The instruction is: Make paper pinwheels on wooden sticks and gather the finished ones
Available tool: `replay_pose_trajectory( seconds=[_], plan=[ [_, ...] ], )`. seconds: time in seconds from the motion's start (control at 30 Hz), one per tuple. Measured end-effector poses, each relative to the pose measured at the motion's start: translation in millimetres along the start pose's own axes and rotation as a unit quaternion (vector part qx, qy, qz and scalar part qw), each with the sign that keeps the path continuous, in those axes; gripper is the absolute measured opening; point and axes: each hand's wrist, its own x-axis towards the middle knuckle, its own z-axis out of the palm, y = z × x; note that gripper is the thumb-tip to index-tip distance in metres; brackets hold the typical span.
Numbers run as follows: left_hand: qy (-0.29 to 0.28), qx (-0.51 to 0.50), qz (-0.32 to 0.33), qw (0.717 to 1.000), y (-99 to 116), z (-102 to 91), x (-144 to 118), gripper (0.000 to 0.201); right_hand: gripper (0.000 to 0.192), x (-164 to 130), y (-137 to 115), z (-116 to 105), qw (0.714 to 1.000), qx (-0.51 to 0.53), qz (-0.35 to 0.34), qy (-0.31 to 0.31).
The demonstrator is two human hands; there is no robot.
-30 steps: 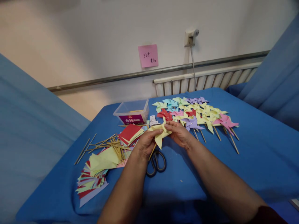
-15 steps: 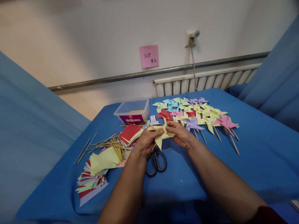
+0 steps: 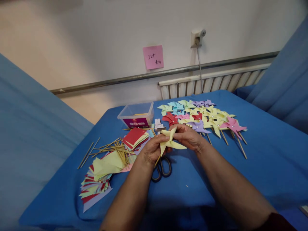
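A pale yellow paper pinwheel is held above the table between my two hands. My left hand is closed on its left side, the thumb lying over the paper. Below that hand a thin wooden stick slants down; its upper end is hidden. With fingers closed, my right hand pinches the pinwheel near its centre and right side. Black-handled scissors lie on the blue cloth just under my hands, their blades hidden.
Several finished pinwheels in mixed colours lie at the back right. A clear plastic box stands at the back, small white boxes beside it. Wooden sticks, red paper squares and fanned coloured paper lie to the left.
The pinwheel has turned in my hands, so its blades point in different directions. Both hands have shifted slightly to the right, and more of the stick shows below my left hand.
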Motion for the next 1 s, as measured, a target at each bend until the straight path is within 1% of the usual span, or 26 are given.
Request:
replay_pose_trajectory(
  seconds=[0.13,0.27,0.47,0.6,0.73,0.83,0.9,1.0],
  plan=[
    [0.0,0.004,-0.007,1.0,1,2.5,0,0.025,0.024,-1,-3,-1,0.999,-0.024,-0.007,-0.022],
    [-0.004,0.009,-0.006,1.0,1,2.2,0,0.026,0.022,1,-1,-3,0.999,-0.029,-0.02,-0.035],
    [-0.015,0.021,-0.003,1.0,0,-3.0,3,0.03,0.025,3,5,-8,0.997,-0.017,-0.048,-0.051],
    [-0.022,0.022,0.005,1.0,0,-2.7,3,0.03,0.026,4,6,-9,0.997,-0.012,-0.042,-0.07],
    [-0.009,0.032,0.008,0.999,2,1.4,1,0.031,0.028,4,7,-10,0.998,-0.004,-0.033,-0.058],
    [0.002,0.033,0.04,0.999,3,4.1,1,0.028,0.037,5,7,-10,0.999,0.017,-0.026,-0.04],
    [0.01,0.031,0.074,0.997,3,5.0,3,0.027,0.037,6,8,-11,0.999,0.038,-0.013,-0.008],
    [0.024,0.03,0.112,0.993,2,5.6,6,0.028,0.031,9,12,-11,0.998,0.036,0.002,0.056]
  ],
)
